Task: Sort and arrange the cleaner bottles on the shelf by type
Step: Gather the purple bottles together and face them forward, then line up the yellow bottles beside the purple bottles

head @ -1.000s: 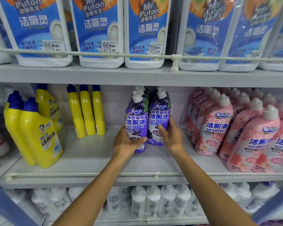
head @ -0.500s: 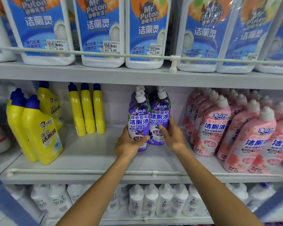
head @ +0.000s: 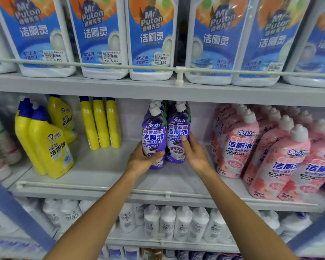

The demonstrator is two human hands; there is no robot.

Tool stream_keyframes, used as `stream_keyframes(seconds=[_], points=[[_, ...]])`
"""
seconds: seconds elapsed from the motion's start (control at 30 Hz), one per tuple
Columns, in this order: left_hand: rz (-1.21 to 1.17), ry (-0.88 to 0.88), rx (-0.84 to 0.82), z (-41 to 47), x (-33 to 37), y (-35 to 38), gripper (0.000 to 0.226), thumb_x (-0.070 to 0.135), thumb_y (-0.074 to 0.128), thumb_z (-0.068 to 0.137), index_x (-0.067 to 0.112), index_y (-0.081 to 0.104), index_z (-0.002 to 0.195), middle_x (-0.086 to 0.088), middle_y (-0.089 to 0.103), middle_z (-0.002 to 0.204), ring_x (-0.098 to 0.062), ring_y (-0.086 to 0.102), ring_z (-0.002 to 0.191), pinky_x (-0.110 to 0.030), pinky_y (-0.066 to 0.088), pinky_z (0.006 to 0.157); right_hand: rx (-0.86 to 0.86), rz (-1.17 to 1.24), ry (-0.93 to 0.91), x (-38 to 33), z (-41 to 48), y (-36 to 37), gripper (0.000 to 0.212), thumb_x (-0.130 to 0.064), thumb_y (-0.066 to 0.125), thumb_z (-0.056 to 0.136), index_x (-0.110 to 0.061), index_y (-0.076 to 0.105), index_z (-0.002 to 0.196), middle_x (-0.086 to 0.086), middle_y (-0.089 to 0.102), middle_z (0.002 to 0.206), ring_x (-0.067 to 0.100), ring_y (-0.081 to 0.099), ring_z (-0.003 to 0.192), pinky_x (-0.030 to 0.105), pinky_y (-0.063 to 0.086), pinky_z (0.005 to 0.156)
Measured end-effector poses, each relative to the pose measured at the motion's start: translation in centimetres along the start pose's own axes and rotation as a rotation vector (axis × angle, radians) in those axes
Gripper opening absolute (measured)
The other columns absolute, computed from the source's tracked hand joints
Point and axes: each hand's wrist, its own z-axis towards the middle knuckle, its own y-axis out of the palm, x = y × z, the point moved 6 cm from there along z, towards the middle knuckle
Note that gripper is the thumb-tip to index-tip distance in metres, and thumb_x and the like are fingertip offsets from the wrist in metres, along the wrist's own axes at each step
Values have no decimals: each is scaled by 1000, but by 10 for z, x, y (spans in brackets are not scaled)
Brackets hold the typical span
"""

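Shelving (head: 94,171) in grey fills the frame in three tiers, and I reach into the middle one. Across the top of the frame stand big white jugs (head: 150,38) with blue labels, side by side behind a thin rail (head: 101,65). At the right of the middle tier the pink bottles (head: 238,145) crowd together in rows, white caps up. At the left are the yellow bottles (head: 49,145) with blue caps, the front one turned label-out. Just right of them, three slim yellow bottles (head: 100,124) stand in a tight row near the back. Along the bottom tier runs a line of white bottles (head: 182,224), too blurred to read. In the centre of the frame, between the yellow and the pink and apart from both, stand the purple bottles (head: 177,132): two in front touching each other, more caps behind them. My left hand (head: 141,162) grips the lower part of the left-hand one, thumb laid across its front, fingers wrapped behind it out of sight. My right hand (head: 194,154) holds the right-hand one, thumb pressed on its label, fingers curled round its far side. Whether their bases rest on the board I cannot tell. Small price stickers (head: 111,57) sit low on the jugs at upper left.
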Motion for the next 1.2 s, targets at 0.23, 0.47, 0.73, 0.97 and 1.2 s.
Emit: stream_keyframes(seconds=[0.23,0.47,0.73,0.97,1.2], points=[[-218,-25,33,-26,11,-22,70,69,53,92,27,49,147,9,58,142,-15,56,131,-37,45,110,27,217,137,-5,-44,-13,32,-46,31,111,-38,54,132,-20,57,126,7,56,123,22,40,104],[-284,71,166,-68,-2,-81,87,84,53,81,31,44,149,16,50,148,-10,46,140,-42,33,121,-67,273,111,-8,-88,6,39,-62,32,103,-50,54,133,-33,63,128,-7,55,128,25,42,111],[-306,106,292,-79,-21,-145,35,34,60,99,33,55,134,16,61,132,16,55,118,-13,42,101,-176,276,46,-40,-83,81,78,-76,43,89,-28,51,150,-17,55,149,3,49,140,41,35,123],[-236,105,322,-37,-24,-194,73,37,67,96,17,32,158,3,41,158,-13,39,145,-23,33,109,-178,195,-1,-82,-43,162,78,-76,40,91,-26,51,150,-11,50,154,7,43,144,42,32,125],[-211,138,349,37,-11,-218,78,27,72,94,6,30,157,-5,48,151,-16,48,136,-19,36,100,-114,79,-59,-110,17,214,40,-35,42,110,-15,55,142,-2,55,142,6,46,130,6,29,101]])
